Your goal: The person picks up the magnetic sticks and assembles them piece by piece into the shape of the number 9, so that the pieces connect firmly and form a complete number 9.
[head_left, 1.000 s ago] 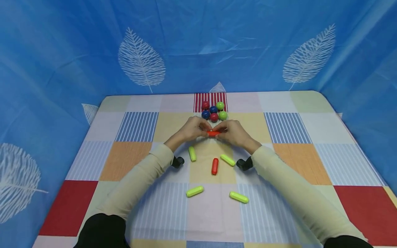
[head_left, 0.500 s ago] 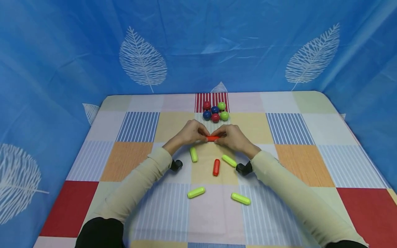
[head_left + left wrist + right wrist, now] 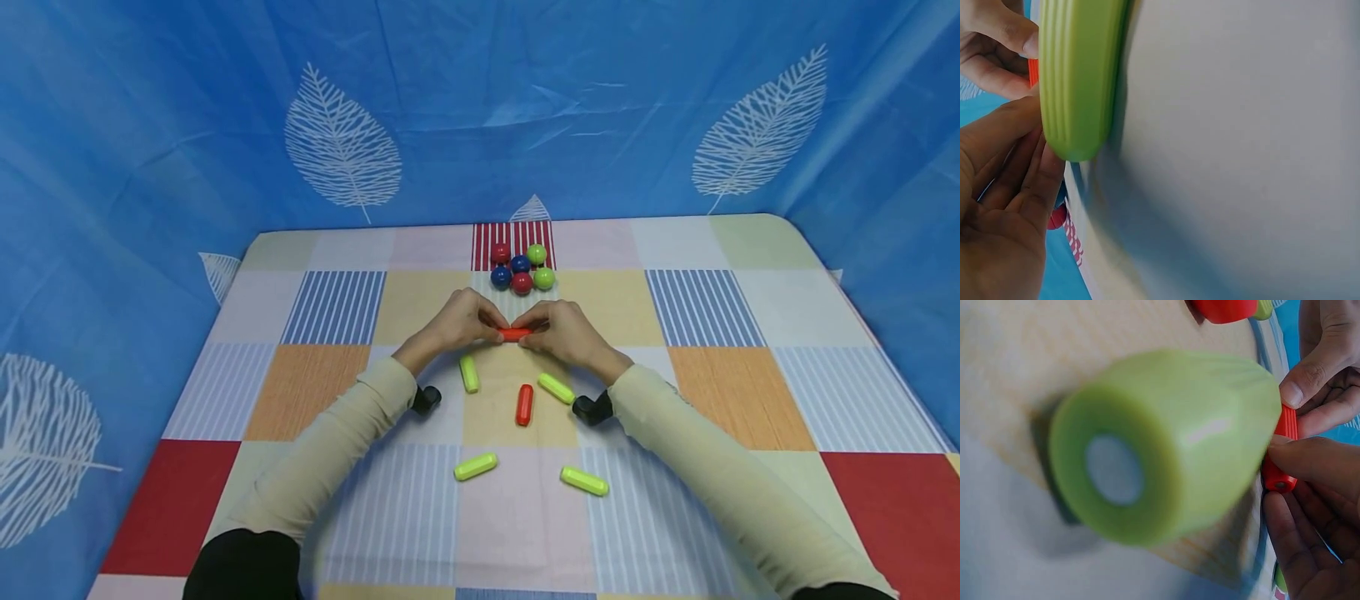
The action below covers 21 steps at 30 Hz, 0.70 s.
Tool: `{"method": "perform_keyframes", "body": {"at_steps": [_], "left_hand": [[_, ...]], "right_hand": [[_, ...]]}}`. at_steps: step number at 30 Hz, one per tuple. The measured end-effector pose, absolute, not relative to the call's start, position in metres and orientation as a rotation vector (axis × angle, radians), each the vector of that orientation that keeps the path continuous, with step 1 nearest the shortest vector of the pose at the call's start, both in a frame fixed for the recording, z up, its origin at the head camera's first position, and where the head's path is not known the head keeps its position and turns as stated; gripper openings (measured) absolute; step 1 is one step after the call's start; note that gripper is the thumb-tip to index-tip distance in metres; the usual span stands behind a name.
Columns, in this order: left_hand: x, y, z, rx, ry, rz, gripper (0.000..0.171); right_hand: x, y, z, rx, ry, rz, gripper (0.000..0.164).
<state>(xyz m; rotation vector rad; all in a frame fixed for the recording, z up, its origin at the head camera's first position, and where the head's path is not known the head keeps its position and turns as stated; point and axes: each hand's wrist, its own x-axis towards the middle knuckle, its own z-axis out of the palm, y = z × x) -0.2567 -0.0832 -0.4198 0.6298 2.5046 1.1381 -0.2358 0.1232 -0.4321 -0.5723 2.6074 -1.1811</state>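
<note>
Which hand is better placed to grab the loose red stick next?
Probably the right hand: it looks nearer the loose red stick than the left hand. Both pinch the other red stick, so the right must let go first.

This looks booth-like, with blue leaf-print sheeting (image 3: 540, 108) behind and beside a patchwork-covered table (image 3: 517, 525).

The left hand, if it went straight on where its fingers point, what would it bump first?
Past the red stick it pinches, the left hand would probably bump the right hand, which holds the stick's other end. Exact depth is hard to judge.
</note>
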Motion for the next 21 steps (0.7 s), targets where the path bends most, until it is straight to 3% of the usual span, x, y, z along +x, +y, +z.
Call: {"method": "perform_keyframes", "body": {"at_steps": [21], "left_hand": [[-0.258,-0.0801,-0.416,0.67,2.516,1.085,0.014]], "right_hand": [[-0.2336,0.1222,-0.4291,-0.56,2.6,-1.173,0.025]]}}
